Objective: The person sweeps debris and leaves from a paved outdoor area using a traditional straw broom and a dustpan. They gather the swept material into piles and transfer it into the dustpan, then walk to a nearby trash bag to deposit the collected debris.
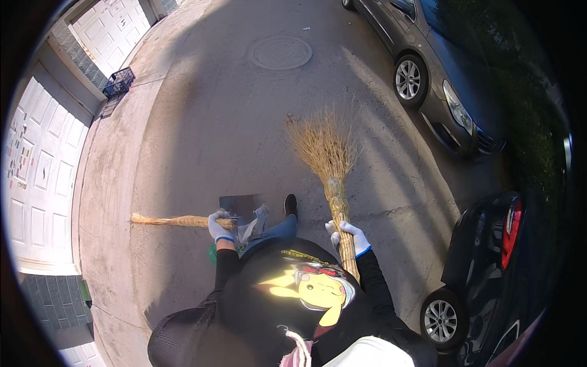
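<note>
White work gloves with blue cuffs cover both hands. My right hand [351,235] is closed around the bound shaft of a large twig broom [337,183], whose spread bristles point away from me over the pavement. My left hand [221,227] grips a smaller, narrow straw broom [179,220] near its thick end; its tip points to the left. Just beyond that hand is a dark flat pan [241,205], with whitish crumpled plastic [256,225] beside it. How the pan and plastic are held cannot be told. Something green [212,253] shows partly below my left wrist.
A grey-brown car [426,78] stands at the upper right, a dark car [486,257] at the lower right. White panelled doors [43,169] line the left side, with a dark plastic crate [119,81] beside the wall. A round manhole cover [280,52] lies ahead in the pavement.
</note>
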A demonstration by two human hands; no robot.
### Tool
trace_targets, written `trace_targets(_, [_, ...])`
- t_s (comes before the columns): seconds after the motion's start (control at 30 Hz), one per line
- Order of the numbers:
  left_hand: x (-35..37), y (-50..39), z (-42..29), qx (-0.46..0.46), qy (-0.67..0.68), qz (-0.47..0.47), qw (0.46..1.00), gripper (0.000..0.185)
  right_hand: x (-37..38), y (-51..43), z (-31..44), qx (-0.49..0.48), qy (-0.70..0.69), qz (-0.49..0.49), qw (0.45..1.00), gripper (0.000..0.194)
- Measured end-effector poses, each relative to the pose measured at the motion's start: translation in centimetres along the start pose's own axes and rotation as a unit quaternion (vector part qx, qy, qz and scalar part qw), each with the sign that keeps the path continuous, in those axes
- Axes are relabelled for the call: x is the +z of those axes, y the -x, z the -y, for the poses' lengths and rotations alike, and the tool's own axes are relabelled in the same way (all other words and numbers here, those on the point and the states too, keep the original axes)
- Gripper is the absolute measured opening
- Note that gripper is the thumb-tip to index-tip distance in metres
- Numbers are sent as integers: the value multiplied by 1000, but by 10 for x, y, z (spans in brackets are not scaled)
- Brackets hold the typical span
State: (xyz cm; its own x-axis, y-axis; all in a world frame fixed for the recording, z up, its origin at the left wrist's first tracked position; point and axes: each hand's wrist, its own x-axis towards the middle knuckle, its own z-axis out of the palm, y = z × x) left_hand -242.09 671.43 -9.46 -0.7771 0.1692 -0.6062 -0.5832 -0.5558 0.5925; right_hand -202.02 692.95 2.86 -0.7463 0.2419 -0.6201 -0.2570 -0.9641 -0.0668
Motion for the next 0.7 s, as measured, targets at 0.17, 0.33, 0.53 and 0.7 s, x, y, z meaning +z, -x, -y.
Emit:
trace_targets(0.17, [160, -85, 49, -36, 39, -15, 998, 14, 46, -91, 118, 20, 117, -121, 986, 25])
trace_targets(0.33, [274, -122, 81, -71, -36, 31, 996, 14, 74, -158, 213, 1, 233, -162, 959, 16])
trace_targets(0.53, [340, -194, 138, -70, -84, -17, 994, 10, 94, -259, 363, -24, 253, -180, 950, 11])
trace_targets(0.7, [425, -243, 199, -61, -95, -34, 993, 9, 114, -337, 504, -12, 295, -178, 938, 18])
